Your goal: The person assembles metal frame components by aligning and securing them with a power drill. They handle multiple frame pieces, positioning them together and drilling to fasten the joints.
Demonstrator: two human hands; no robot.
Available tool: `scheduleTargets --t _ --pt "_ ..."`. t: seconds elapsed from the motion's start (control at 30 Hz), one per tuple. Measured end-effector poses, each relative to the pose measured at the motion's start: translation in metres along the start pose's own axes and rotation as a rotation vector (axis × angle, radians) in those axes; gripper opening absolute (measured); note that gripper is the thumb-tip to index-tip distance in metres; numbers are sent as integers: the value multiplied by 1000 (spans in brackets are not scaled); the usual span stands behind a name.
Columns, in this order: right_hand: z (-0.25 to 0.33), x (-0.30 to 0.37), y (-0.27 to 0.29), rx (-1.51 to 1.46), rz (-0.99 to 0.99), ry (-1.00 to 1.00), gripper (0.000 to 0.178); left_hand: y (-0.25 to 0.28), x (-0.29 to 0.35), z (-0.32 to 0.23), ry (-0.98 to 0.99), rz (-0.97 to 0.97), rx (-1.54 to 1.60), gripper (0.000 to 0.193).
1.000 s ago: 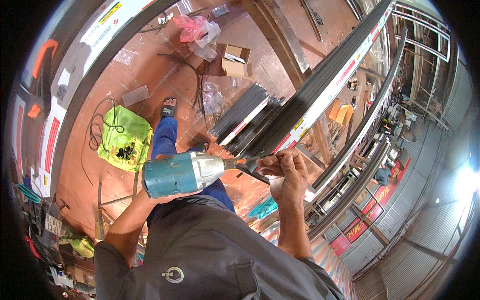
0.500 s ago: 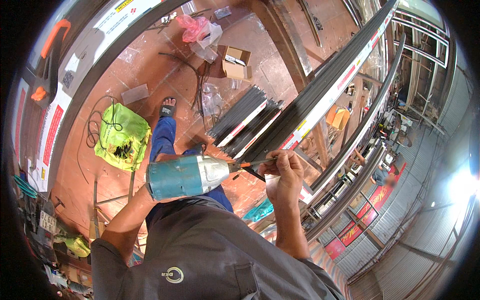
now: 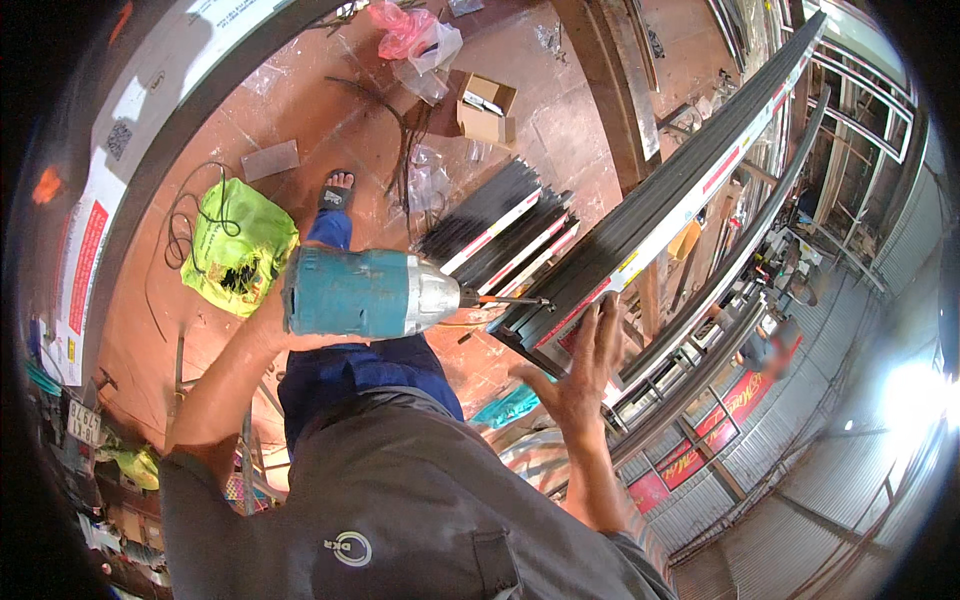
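Note:
My left hand (image 3: 266, 322) is wrapped round the grip of a teal and silver power driver (image 3: 360, 292); the driver's body hides most of the fingers. Its long bit (image 3: 505, 299) with an orange section points right, and a small dark piece like a screw (image 3: 546, 304) sits at its tip. That tip is over or against the near end of a bundle of long dark metal profiles (image 3: 680, 190) with white labelled film; actual contact cannot be made out. Fingers apart and holding nothing, my right hand (image 3: 582, 380) is beside the film-covered side of the bundle, fingertips close to it.
Shorter dark profiles (image 3: 490, 220) lie stacked on the tiled floor. Near my sandalled foot (image 3: 337, 190) are a yellow-green bag (image 3: 225, 225) and a cable (image 3: 175, 235). Farther off are an open cardboard box (image 3: 490, 120) and a pink plastic bag (image 3: 405, 28). A film-covered frame (image 3: 135, 130) curves along the left.
My right hand has let go of the bit's tip, spread its fingers and moved slightly down and right. The driver has shifted slightly left and up in the picture.

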State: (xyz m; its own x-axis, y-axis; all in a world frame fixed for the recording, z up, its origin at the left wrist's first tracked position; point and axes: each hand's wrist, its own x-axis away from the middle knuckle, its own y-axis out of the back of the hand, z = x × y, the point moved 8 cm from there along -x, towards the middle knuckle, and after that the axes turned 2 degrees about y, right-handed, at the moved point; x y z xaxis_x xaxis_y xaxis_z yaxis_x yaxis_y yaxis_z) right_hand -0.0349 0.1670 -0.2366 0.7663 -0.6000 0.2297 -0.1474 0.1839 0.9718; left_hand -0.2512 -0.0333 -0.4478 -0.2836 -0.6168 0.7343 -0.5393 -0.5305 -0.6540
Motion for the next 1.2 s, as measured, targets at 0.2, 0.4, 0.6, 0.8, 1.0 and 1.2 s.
scheduleTargets --t 0.2,0.4,0.6,0.8,1.0,1.2 --pt "-16 10 -28 37 -142 99 102 -21 -9 -49 -405 212 -488 67" --pt "-20 10 -28 1 -164 101 103 -29 -19 -52 -672 147 -711 54" --pt "-23 14 -30 10 -194 73 105 -49 -25 -88 -442 163 -768 63" --pt "-12 6 -21 85 -346 -85 119 -95 -69 -174 54 233 -1231 44" --pt "-26 15 -37 -17 -216 -112 119 -163 -90 -219 -192 525 -1404 37" --pt "-22 11 -35 44 -201 -44 122 -108 -54 -189 -136 234 -1133 86"
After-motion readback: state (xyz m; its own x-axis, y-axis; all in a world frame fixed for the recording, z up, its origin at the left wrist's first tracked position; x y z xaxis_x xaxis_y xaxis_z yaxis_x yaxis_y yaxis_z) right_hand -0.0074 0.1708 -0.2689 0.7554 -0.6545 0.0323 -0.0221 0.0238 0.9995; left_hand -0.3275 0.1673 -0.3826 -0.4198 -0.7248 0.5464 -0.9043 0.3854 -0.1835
